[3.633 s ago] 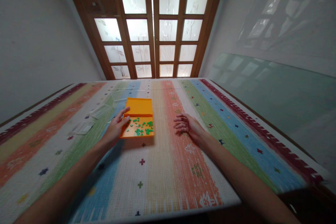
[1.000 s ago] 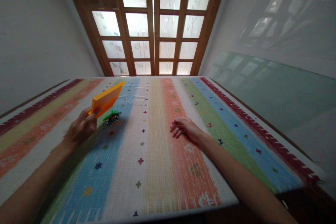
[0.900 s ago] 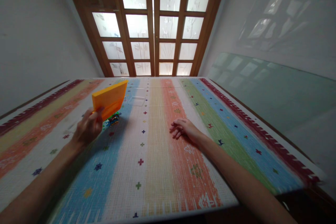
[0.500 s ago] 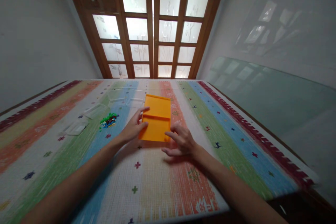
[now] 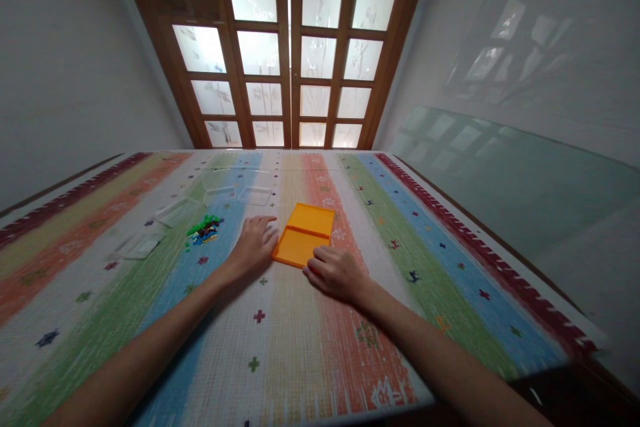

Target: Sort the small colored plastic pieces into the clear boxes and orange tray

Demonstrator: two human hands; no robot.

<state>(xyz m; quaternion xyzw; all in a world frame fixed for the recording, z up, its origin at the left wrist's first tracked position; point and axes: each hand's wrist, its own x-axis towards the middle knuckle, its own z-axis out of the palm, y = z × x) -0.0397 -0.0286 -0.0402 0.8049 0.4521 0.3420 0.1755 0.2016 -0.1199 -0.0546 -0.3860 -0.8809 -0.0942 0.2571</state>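
An orange case [image 5: 305, 233], opened flat into two shallow halves, lies on the striped cloth in front of me, slightly turned. Beside its left edge is my left hand [image 5: 255, 240], fingers apart, with nothing in it. My right hand [image 5: 333, 271] is at the case's near right corner, its fingers curled against the edge. The fingertips of that hand are partly hidden. To the left, a pile of small green, blue, brown and yellow pieces [image 5: 204, 230] rests on the cloth.
Clear plastic trays stand left and behind the pile, among them one at the left [image 5: 143, 245], a longer one [image 5: 177, 211] and one farther back [image 5: 255, 195]. The striped cloth [image 5: 295, 340] covers the table; wooden glazed doors rise beyond it.
The orange case, tilted and raised before, now lies flat, turned and shifted right. My left hand has let go of it. My right fingers have curled in at its near corner.
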